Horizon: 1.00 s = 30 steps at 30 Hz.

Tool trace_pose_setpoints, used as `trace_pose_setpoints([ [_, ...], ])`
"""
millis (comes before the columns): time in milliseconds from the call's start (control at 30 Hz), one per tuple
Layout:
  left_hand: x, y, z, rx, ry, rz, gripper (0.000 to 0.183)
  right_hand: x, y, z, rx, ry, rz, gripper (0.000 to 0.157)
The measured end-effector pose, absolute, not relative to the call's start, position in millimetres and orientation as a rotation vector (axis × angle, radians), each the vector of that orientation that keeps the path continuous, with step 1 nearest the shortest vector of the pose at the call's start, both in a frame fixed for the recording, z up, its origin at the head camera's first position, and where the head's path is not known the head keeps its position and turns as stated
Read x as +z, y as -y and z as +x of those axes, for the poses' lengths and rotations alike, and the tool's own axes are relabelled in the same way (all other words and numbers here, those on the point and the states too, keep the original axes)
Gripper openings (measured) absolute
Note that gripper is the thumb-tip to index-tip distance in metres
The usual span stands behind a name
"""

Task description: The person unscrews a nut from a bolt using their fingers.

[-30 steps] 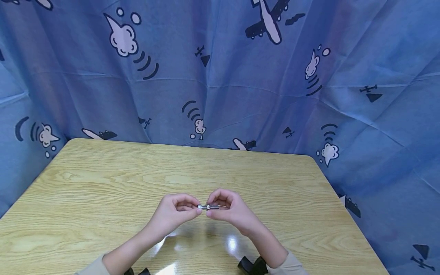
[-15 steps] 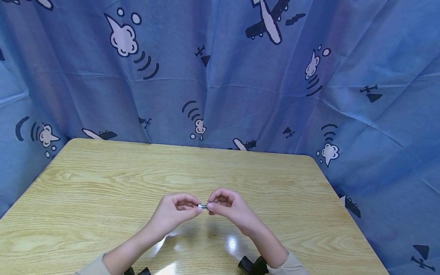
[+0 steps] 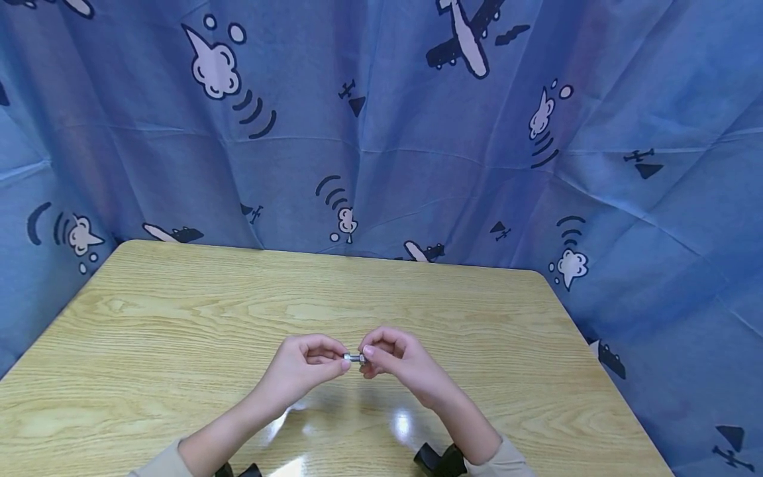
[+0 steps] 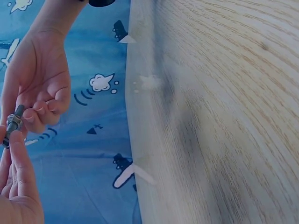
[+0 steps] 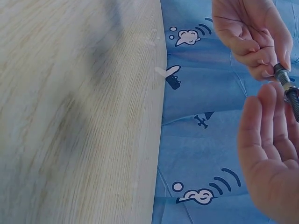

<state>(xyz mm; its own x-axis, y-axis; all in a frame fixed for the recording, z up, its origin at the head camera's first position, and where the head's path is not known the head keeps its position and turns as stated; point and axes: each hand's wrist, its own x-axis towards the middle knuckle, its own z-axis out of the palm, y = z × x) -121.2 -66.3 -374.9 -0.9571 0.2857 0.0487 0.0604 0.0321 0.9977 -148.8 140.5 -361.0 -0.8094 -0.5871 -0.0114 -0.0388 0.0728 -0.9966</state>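
Observation:
A small metal bolt (image 3: 354, 358) is held level above the table, between the two hands. The left hand (image 3: 305, 364) pinches its head between thumb and fingertips. Partway along the shank sits a nut (image 3: 362, 358), also plain in the left wrist view as a hex nut (image 4: 14, 121) with the threaded end sticking out past it. The right hand (image 3: 399, 361) has its thumb tip at the top of the nut and its bent fingers behind and below. In the right wrist view the bolt's threaded end (image 5: 294, 103) passes close by the right fingers (image 5: 267, 112).
Beneath the hands lies a wood-grain table (image 3: 238, 298) with rounded far corners. A blue patterned curtain (image 3: 405, 185) hangs behind it and along its sides. Dark wrist-worn devices (image 3: 440, 460) show near the bottom edge of the head view.
The right thumb has moved from below the nut up over it, and its tip now lies slightly higher, baring the nut. The left hand keeps its pinch on the bolt head.

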Motion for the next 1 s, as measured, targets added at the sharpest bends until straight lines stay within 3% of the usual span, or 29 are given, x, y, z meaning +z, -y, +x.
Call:
trace_pose_setpoints([
  [233,-375.1,67.2,-120.7,2.040,-2.130,0.371,0.024,-360.7,-142.6,-147.5,-1.732,-1.996,-0.666,0.028],
  [1000,-374.4,65.0,-123.5,2.043,-2.127,0.330,0.026,-362.1,-138.3,-147.8,-1.775,-1.960,-0.629,0.032],
])
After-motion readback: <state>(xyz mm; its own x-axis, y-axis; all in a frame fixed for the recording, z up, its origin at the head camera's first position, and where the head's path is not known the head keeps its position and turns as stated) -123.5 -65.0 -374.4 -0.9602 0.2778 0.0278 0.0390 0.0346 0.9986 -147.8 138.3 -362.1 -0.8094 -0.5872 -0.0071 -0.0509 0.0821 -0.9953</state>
